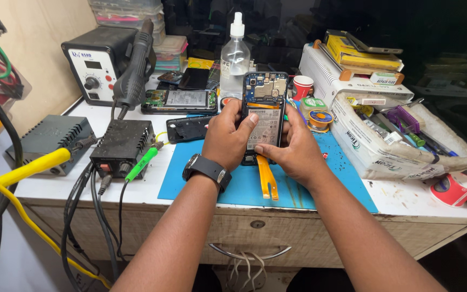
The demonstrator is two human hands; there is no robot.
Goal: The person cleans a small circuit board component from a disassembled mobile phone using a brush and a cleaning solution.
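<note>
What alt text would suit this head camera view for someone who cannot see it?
Two hands, left hand and right hand, hold an opened phone upright over a blue mat on a cluttered repair bench, an orange flex strip hanging from it.

White battery label [266, 127] at centre, on the held phone; white printed bag [371, 146] at three o'clock. Yellow box [359, 53] at one o'clock; small dark station display [92, 65] at ten o'clock.

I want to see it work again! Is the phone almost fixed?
Not yet. Its back cover is already off, showing the battery and circuit board. Both hands, left hand and right hand, hold the open phone upright over the blue mat. It isn't closed up, and an orange flat cable hangs loose.
</note>
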